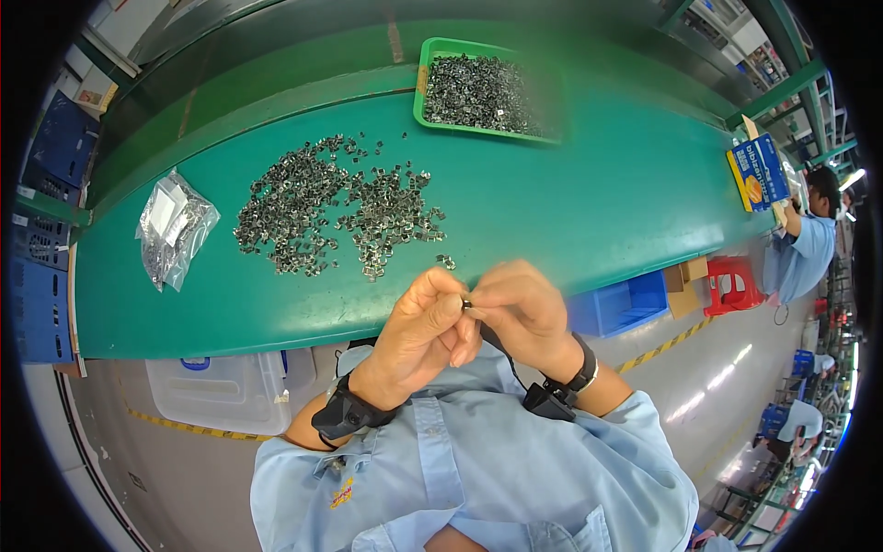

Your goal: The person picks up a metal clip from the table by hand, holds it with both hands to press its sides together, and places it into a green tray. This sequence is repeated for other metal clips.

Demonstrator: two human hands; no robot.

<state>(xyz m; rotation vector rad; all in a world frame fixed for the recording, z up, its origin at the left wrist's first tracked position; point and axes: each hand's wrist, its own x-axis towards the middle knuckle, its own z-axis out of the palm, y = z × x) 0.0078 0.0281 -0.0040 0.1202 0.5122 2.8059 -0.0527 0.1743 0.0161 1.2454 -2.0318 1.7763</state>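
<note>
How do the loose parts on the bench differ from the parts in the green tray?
The loose parts spread in two uneven clusters, while the tray parts lie inside the green tray. Green bench shows between many loose parts; the tray parts are packed closer. The loose parts lie nearer the left hand; the tray parts sit farther back. Both are small, dark and silvery pieces.

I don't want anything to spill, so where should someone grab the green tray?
I'd hold the green tray by its raised rim at the left and right ends, coming in from both sides. It's wide, shallow and holds many loose metal pieces, so lifting both ends together should keep it level. Its right end looks blurred.
</note>
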